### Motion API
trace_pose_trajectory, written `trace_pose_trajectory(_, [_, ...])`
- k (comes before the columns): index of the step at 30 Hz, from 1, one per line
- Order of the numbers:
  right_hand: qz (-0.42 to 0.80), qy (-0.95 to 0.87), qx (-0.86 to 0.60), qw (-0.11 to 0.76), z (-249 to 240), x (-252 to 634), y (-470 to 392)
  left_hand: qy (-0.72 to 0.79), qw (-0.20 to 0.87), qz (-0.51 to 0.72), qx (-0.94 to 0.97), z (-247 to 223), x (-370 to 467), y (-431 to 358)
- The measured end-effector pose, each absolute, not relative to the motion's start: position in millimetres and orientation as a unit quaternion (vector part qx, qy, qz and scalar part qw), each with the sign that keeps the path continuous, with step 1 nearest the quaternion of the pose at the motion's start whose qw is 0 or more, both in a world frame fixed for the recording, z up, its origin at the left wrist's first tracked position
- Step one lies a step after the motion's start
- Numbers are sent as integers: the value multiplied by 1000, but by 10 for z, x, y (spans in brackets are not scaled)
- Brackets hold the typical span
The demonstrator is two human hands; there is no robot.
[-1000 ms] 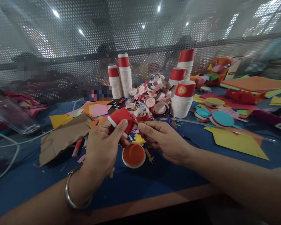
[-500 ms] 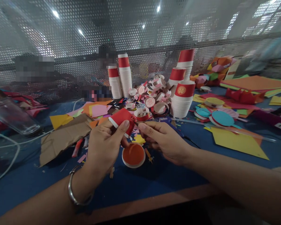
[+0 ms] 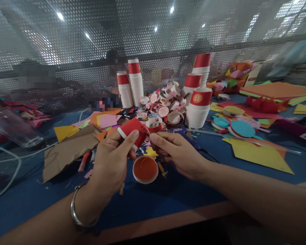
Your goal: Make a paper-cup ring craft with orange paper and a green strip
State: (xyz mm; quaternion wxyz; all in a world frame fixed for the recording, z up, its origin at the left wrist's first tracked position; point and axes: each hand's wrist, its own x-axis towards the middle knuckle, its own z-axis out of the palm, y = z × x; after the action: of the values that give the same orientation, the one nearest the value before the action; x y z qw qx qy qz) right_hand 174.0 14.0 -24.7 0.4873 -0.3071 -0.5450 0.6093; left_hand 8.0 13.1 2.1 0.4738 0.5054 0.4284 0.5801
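A piece of red paper cup with a white edge (image 3: 133,130) is pinched between the thumb and fingers of my left hand (image 3: 114,158). My right hand (image 3: 172,149) is closed at the piece's right edge, its fingertips pinching something small and dark that I cannot make out clearly. Just below both hands, a round white-rimmed piece with an orange inside (image 3: 145,169) rests on the blue table (image 3: 183,204). Small paper scraps and a bit of yellow paper (image 3: 151,152) lie behind it.
Behind my hands is a heap of cut cup pieces (image 3: 168,102), flanked by stacks of paper cups (image 3: 197,109). Cardboard (image 3: 70,149) and a glass (image 3: 17,126) lie at the left. Yellow paper (image 3: 257,154) and blue discs (image 3: 241,128) are at the right.
The red cup piece has turned slightly in my left hand, showing more of its printed right side. My left hand and wrist have shifted a little to the left.
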Motion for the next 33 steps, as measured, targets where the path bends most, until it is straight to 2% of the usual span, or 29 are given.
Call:
trace_pose_trajectory(5, [622, -540, -291, 487, -220, 1741, 131, 430, 452, 596, 506, 14, 72, 123])
trace_pose_trajectory(11, [627, -538, -272, 494, -215, 1748, 143, 468, 257, 563, 632, 36, 36, 35])
trace_pose_trajectory(14, [627, -536, -274, 494, -224, 1760, 144, 478, 229, 536, 657, 54, 60, 16])
trace_pose_trajectory(23, [604, -551, -293, 497, -277, 1770, 134, 452, 338, 501, 656, 2, 70, 53])
trace_pose_trajectory(29, [595, -564, -281, 499, -260, 1764, 163, 447, 356, 470, 672, 11, 40, 86])
trace_pose_trajectory(33, [597, -556, -289, 501, -241, 1753, 171, 439, 410, 455, 657, 12, -8, 167])
